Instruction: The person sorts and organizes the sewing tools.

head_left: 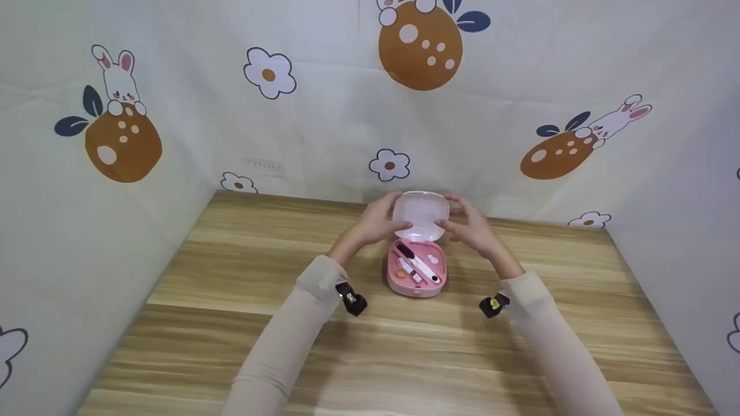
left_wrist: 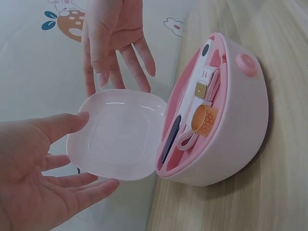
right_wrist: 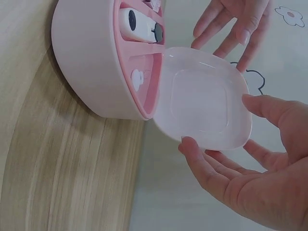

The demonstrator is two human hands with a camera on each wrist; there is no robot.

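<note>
A pink sewing box (head_left: pixel 416 287) stands on the table with its translucent lid (head_left: pixel 422 209) raised at the back. My left hand (head_left: pixel 377 222) holds the lid's left edge, thumb over the inner rim and fingers behind. On the opposite edge, my right hand (head_left: pixel 471 230) grips the lid the same way. Inside the box lie a folded tape measure (left_wrist: pixel 210 77) with a brass-coloured end, an orange dimpled ring thimble (left_wrist: pixel 204 120) and a long white tool with a black end (head_left: pixel 425 267). A small white piece (right_wrist: pixel 137 79) sits in a side compartment.
The wood-grain table (head_left: pixel 243 254) reaches back to a printed cloth (head_left: pixel 324 127) hung behind and along both sides. Each wrist carries a small black camera, one on the left sleeve (head_left: pixel 277 346) and one on the right sleeve (head_left: pixel 558 346).
</note>
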